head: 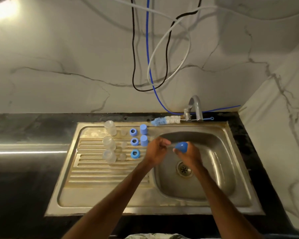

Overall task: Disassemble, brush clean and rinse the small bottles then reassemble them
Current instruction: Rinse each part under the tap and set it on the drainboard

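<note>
Blue cap (pixel 181 146) gripped by right hand (pixel 190 156) over sink (pixel 216 169); left hand (pixel 157 150) curled, contents unclear; scrub the cap's inside, then rinse

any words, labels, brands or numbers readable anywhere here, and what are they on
None: no text can be read anywhere in this view.
The clear bottles, blue rings, blue caps, held cap in the right hand, brush and tap show no print or label.
</note>
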`<state>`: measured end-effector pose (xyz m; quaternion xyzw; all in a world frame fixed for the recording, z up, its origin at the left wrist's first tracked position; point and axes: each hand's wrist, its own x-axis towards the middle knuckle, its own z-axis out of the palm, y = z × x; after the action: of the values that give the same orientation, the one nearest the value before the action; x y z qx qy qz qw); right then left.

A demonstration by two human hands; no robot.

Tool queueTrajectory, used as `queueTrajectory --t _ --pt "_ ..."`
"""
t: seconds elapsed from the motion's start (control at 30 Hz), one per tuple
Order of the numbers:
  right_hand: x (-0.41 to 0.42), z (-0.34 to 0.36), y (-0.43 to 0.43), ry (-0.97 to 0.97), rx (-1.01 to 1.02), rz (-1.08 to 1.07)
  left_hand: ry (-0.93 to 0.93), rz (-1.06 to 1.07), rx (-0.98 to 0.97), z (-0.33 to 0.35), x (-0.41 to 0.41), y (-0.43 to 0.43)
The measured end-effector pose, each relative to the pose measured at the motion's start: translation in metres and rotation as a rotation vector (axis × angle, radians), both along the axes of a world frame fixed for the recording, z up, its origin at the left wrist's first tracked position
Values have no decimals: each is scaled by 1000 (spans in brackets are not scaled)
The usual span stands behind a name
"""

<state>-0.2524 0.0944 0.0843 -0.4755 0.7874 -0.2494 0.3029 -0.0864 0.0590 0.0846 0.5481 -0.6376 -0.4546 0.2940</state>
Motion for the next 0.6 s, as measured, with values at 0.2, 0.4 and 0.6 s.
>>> queueTrajectory --t 0.2,0.4,0.6 --pt "65 -37 -10 -51 12 44 -270 77 105 -29 55 6" --pt "124 -73 -35 46 64 194 -340 53 149 -58 101 8" --pt "145 -117 -50 232 167 313 -329 48 63 -76 117 2"
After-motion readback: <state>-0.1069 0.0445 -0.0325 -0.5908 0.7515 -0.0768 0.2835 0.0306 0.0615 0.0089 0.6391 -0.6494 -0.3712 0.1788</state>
